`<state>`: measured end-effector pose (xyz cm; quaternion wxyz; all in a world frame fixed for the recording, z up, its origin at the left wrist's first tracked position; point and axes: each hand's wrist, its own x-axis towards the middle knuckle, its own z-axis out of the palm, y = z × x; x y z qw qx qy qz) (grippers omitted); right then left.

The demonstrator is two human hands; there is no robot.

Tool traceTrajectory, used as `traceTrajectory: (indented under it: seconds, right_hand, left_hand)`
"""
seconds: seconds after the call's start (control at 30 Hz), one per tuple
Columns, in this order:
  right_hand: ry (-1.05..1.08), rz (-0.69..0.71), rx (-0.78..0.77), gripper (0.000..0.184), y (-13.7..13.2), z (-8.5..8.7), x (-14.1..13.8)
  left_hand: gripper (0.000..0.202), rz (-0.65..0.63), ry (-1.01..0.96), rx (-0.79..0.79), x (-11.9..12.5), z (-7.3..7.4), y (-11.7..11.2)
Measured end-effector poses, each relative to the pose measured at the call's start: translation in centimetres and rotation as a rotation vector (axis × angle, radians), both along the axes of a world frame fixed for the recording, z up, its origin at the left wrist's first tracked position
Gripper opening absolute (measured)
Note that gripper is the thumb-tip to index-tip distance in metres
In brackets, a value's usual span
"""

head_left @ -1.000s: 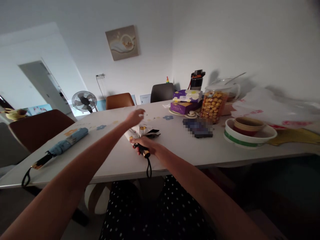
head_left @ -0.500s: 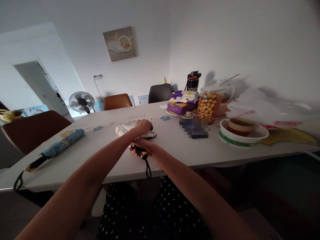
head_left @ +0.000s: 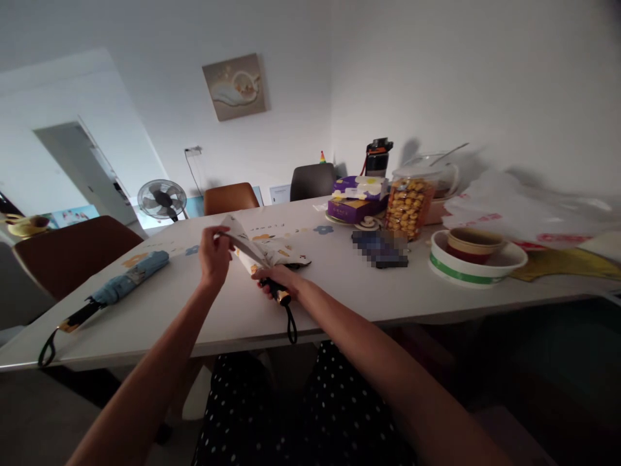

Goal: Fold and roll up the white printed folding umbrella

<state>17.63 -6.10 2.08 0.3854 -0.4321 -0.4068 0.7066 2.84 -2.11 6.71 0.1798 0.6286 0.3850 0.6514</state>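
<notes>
White umbrella (head_left: 285, 251) beyond right grip (head_left: 284, 277), tight around handle (head_left: 277, 292), flap (head_left: 242, 239) in pinch of left grip (head_left: 215, 255)

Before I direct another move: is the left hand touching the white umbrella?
Touching. The head view shows the left hand pinching the edge of a raised flap of the white umbrella.
</notes>
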Motion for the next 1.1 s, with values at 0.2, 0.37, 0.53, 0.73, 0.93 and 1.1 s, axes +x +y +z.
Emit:
traceTrajectory:
  seconds: [0.2, 0.37, 0.53, 0.73, 0.93, 1.1]
  right_hand:
    - [0.062, 0.016, 0.066, 0.013, 0.1, -0.1, 0.3]
    - [0.13, -0.045, 0.014, 0.038, 0.3, 0.3, 0.9]
    - [0.088, -0.17, -0.004, 0.042, 0.6, 0.3, 0.6]
    - [-0.151, -0.294, 0.075, 0.032, 0.9, -0.3, 0.0]
    - [-0.135, -0.315, 0.142, 0.029, 0.4, -0.3, 0.1]
    - [-0.142, -0.318, 0.144, 0.031, 0.1, 0.2, 0.1]
  left_hand:
    - [0.013, 0.068, -0.261, -0.072, -2.5, -5.6, 0.3]
    - [0.006, -0.032, -0.353, -0.099, -2.3, -5.5, 0.5]
    - [0.007, -0.028, -0.386, -0.105, -2.3, -5.2, -0.1]
    - [0.009, -0.002, -0.495, -0.144, -2.9, -4.9, 0.3]
    - [0.014, -0.069, -0.67, -0.576, -3.4, -5.2, 1.9]
    - [0.022, -0.208, -0.49, -0.871, -2.8, -5.7, 1.7]
